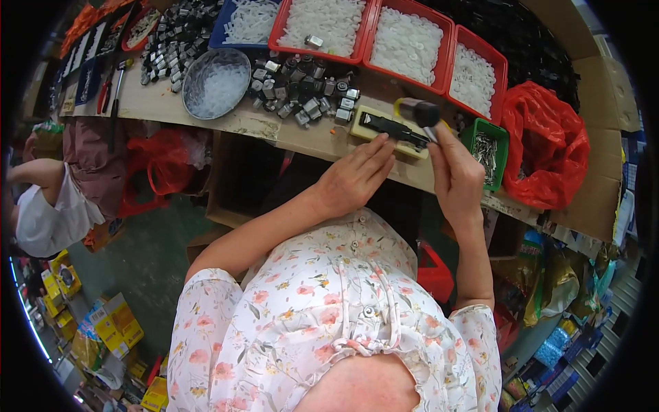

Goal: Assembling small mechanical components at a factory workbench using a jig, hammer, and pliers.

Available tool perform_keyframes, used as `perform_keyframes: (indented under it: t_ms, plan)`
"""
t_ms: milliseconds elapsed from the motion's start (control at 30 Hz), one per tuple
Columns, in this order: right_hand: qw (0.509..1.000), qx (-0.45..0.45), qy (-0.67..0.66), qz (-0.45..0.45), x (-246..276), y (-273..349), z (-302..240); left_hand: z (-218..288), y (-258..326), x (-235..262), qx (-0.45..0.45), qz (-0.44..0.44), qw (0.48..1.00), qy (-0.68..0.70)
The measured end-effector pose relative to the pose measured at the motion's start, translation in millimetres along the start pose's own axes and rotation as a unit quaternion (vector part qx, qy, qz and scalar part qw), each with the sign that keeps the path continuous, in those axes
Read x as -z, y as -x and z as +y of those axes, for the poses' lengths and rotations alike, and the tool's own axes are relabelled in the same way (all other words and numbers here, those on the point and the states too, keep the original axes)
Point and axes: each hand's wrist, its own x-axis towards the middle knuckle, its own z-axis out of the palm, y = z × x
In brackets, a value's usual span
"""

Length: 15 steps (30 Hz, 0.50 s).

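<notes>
Head view: a person in a floral blouse works at a cluttered table (288, 134), forearms reaching up from the lower edge.
Right hand (454, 172): closed around the handle of a small hammer (420, 113), whose dark head hangs just above the work.
Left hand (357, 175): fingers extended and flat, fingertips resting on the near edge of a pale yellow jig block (364, 127); it grips nothing.
Workpiece: a long black part (395, 128) lies in the jig block, near the table's front edge, between the 2 hands.
Axis: its long axis runs left to right across the picture, the right end dipping slightly toward the person; which end is the front cannot be told.
Doing it well: judged from this pose, the block should stay pinned flat, fingertips clear of the hammer head, and blows short and square.
Nearby: a heap of small grey and black parts (302, 89), a metal bowl (216, 82), red trays (439, 48) of white pieces, a green bin (486, 147) of pins, a red bag (546, 144).
</notes>
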Motion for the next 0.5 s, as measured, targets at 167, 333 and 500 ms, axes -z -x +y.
perform_keyframes:
  t_ms: [167,333,500]
  plan:
    - [0.989,-0.036,0.085,-0.115,-1,9,0,0,1,6,0.015,0.013,1.000,0.014]
    - [0.996,-0.019,-0.024,0.079,-4,18,1,-6,0,8,0.018,0.011,1.000,0.008]
    - [0.995,-0.093,0.011,-0.030,18,28,-2,-15,-21,8,0.004,0.026,1.000,-0.009]
